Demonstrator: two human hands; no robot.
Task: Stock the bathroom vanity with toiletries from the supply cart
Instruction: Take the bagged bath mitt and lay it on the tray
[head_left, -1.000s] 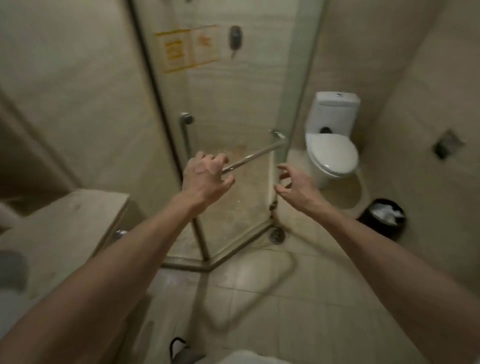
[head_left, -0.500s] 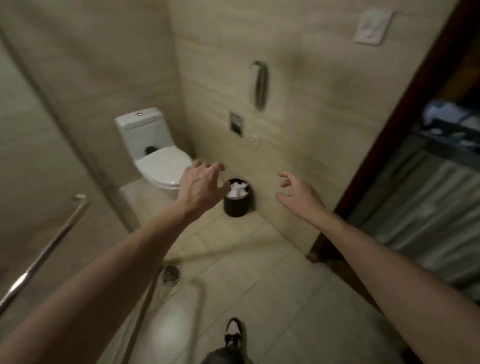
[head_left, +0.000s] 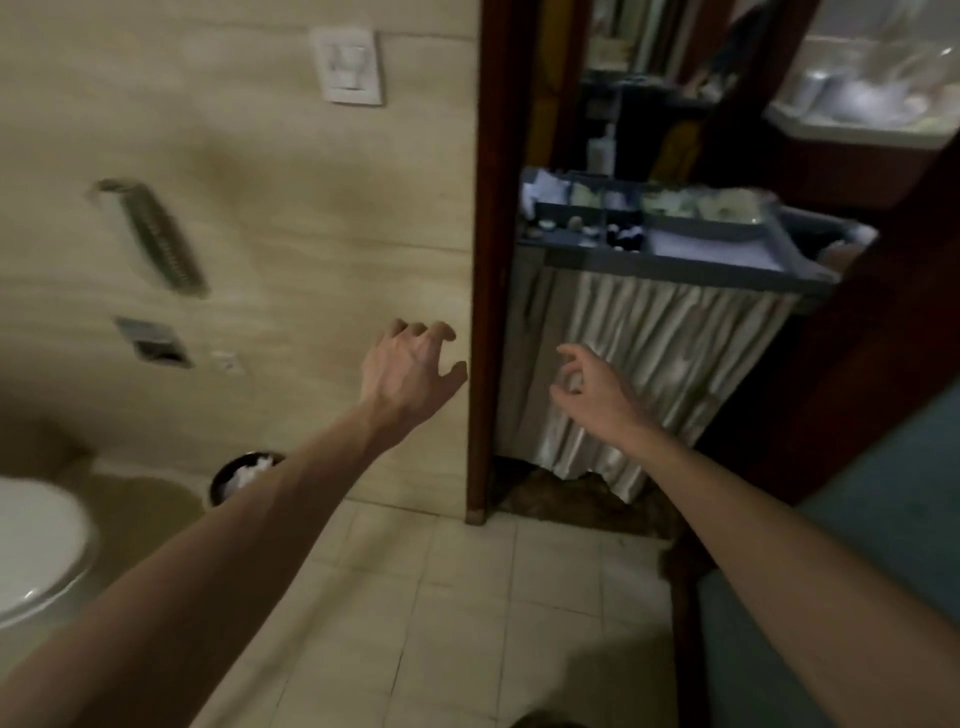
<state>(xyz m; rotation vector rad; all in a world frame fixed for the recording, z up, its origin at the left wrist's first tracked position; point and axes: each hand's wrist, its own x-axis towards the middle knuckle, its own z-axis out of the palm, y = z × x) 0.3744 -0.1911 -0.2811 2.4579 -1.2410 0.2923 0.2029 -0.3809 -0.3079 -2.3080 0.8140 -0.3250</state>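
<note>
Both hands were empty. The left hand (head_left: 410, 364) hung in front of the tiled wall (head_left: 260, 218), fingers (head_left: 418, 330) spread and curled, clamped on nothing. The right hand (head_left: 595, 387) hung in front of the cart's pleated skirt (head_left: 649, 353), fingers (head_left: 571, 356) loosely apart, likewise holding nothing.

The cart (head_left: 675, 254) stood just beyond the dark door frame (head_left: 485, 260), outside the bathroom. Its grey top tray (head_left: 727, 262) ran lengthwise away from the frame toward the right, with small toiletries (head_left: 626, 236) in compartments at the end nearest the frame; individual items were too blurred to identify. From both hands the tray lay ahead and above, well apart. The right hand was the nearer, already on the cart side of the frame; the left remained on the wall side. In my judgement the coming reach would fall to the right hand, up and slightly right to the compartments.

The vanity was not in view. A toilet (head_left: 36, 545) and a bin (head_left: 244, 475) sat on the wall side of the frame, low down.

Against half a second earlier, the view had swung right: the toilet had slid to the edge, and the cart, then barely visible, now filled the doorway. Hand posture was unchanged.
</note>
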